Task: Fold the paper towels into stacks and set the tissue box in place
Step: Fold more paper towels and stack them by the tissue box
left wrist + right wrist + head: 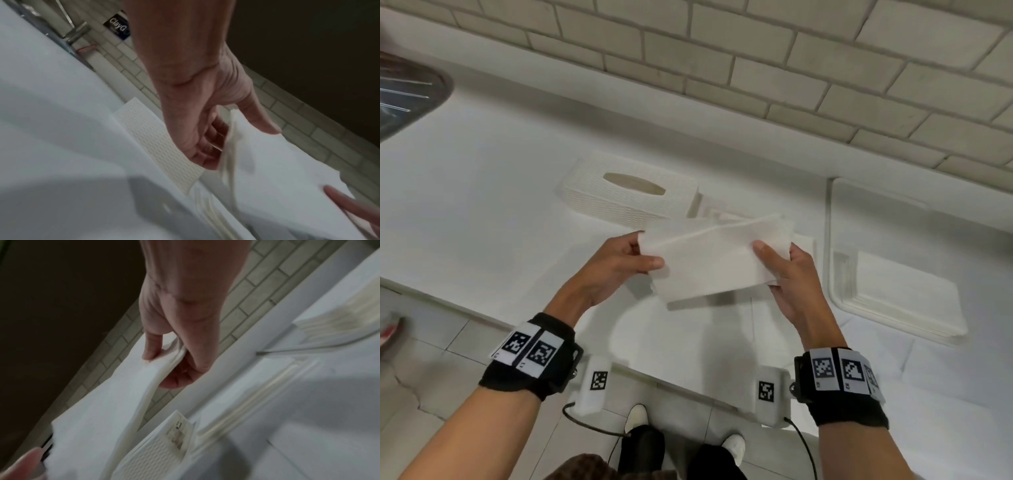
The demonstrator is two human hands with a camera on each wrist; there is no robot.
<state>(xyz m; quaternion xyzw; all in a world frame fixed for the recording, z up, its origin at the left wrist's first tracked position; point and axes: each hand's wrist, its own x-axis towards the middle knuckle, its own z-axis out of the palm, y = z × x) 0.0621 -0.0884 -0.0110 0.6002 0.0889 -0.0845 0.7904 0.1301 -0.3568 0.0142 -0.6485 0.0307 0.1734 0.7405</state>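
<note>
We hold a folded wad of paper towels [714,257] in the air above the table [482,212], our left hand [616,267] pinching its left end with thumb on top and fingers curled beneath, our right hand [791,277] gripping the right end the same way. The wad looks several layers thick and is slightly bowed between our hands. Just beyond it sits the tissue box [626,192], white and woven-looking, its oval slot facing up, near the tiled wall [756,68]. To our right a stack of folded towels [904,301] already lies in a shallow tray [835,219]. We judge the folding partly done: one stack is down, this wad is not yet placed, and whether the box is in its final place we cannot tell.
</note>
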